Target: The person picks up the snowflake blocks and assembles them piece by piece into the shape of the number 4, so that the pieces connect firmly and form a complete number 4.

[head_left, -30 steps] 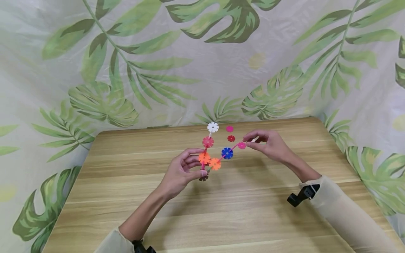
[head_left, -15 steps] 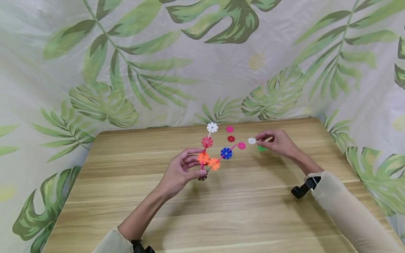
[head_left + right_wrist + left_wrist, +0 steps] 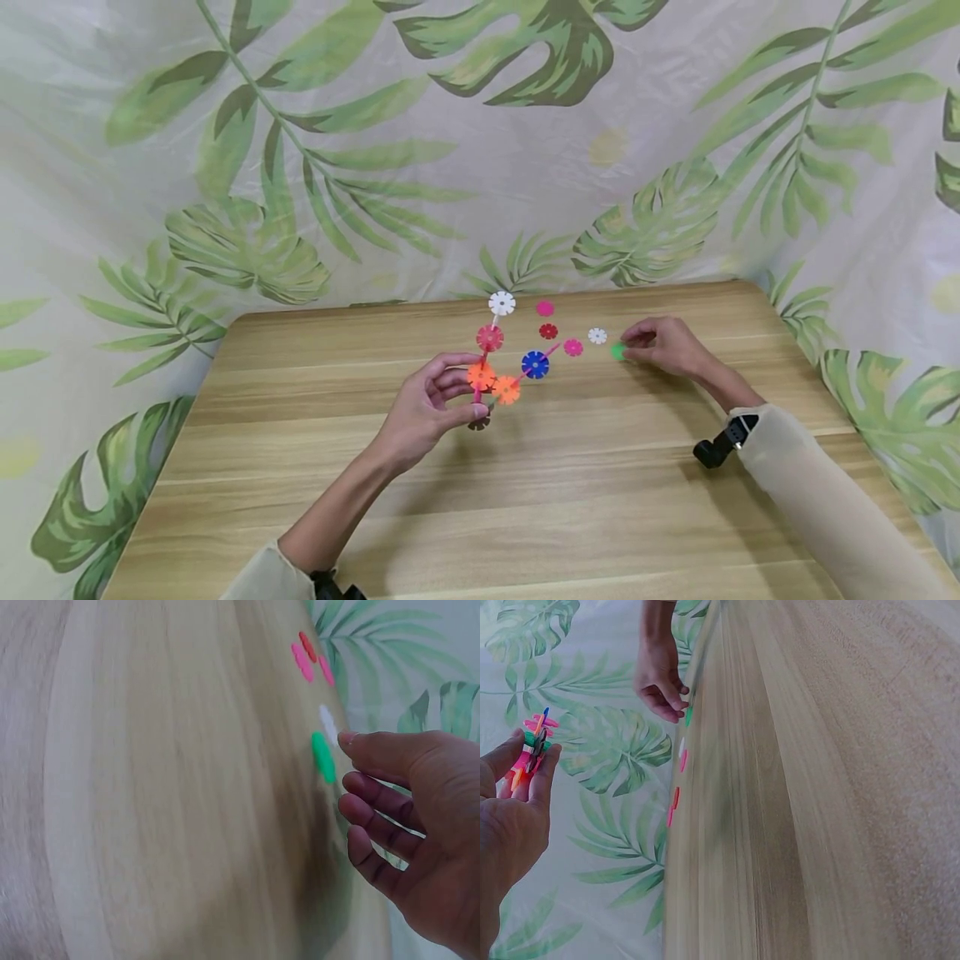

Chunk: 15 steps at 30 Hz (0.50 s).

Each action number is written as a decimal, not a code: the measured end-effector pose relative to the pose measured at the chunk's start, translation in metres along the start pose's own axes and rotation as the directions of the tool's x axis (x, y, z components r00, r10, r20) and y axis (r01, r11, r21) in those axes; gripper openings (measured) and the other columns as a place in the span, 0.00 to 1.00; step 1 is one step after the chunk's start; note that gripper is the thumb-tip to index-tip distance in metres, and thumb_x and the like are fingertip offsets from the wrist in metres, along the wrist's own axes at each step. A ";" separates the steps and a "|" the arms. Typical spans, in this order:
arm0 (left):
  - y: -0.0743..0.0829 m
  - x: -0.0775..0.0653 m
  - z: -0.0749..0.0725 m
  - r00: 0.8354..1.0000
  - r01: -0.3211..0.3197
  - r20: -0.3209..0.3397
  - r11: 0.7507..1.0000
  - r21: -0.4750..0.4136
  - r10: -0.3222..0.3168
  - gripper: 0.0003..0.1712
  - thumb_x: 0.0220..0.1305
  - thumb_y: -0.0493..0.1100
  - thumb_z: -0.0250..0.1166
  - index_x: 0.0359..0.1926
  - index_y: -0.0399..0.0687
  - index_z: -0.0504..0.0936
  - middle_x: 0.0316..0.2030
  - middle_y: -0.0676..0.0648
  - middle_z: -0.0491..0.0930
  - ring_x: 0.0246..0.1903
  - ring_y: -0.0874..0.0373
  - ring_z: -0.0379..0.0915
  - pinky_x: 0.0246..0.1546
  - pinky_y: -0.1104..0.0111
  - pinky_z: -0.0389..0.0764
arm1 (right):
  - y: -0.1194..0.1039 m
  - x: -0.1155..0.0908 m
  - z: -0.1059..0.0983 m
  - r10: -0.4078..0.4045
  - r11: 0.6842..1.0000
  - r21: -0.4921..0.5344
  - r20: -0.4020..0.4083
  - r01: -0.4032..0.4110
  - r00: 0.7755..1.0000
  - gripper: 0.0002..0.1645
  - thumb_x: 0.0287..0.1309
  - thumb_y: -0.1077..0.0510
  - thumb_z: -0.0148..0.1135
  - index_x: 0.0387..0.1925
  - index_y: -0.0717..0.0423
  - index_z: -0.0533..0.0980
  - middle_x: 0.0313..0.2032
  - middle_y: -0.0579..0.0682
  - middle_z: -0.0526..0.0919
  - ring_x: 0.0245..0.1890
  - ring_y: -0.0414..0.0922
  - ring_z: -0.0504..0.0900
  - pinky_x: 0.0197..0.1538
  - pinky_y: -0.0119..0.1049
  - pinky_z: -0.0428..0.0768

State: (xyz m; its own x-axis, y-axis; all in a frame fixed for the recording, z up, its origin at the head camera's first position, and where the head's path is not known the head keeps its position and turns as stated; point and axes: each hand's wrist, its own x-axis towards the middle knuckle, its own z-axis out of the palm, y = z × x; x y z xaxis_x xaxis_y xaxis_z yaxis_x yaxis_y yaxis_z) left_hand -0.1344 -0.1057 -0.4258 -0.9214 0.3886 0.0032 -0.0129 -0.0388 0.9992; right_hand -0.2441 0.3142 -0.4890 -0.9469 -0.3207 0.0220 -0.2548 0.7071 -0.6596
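Observation:
Above the table my left hand (image 3: 423, 412) pinches a joined chain of notched snowflake discs (image 3: 536, 365) between thumb and fingers. White, coral, orange, blue and dark brown discs show in it, and part of it is hidden by the fingers. In the left wrist view the chain (image 3: 532, 754) is seen edge-on. My right hand (image 3: 667, 346) hovers beside a loose green disc (image 3: 618, 352), its thumb and fingertips close to the disc's right edge. From the right wrist view, the loosely bent fingers (image 3: 382, 802) have nothing between them, and the green disc (image 3: 323, 757) lies flat on the table.
Further loose discs lie between the hands: a white one (image 3: 597, 336), a pink one (image 3: 573, 347), a red one (image 3: 548, 332) and another pink one (image 3: 545, 308) near the back edge. A leaf-patterned cloth (image 3: 360, 167) hangs behind the wooden table (image 3: 600, 517).
My right hand has moved right, from the pink disc past the white one to the green one, uncovering the white and green discs. The left hand has stayed almost still with the chain.

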 end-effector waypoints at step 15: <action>-0.002 0.000 -0.002 1.000 -0.011 0.003 1.000 -0.003 0.011 0.38 0.61 0.23 0.73 0.70 0.39 0.73 0.55 0.36 0.84 0.58 0.45 0.83 0.55 0.64 0.87 | 0.011 0.008 0.008 -0.018 0.999 -0.029 -0.003 0.017 1.000 0.16 0.56 0.62 0.80 0.44 0.66 0.86 0.34 0.53 0.89 0.33 0.42 0.81 0.36 0.29 0.79</action>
State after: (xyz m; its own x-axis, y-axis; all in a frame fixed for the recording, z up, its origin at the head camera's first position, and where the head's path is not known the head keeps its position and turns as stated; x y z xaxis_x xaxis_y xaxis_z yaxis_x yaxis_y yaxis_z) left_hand -0.1352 -0.1071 -0.4277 -0.9203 0.3910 0.0142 -0.0041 -0.0457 0.9989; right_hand -0.2534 0.3146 -0.5021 -0.9429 -0.3310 0.0360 -0.2769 0.7195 -0.6369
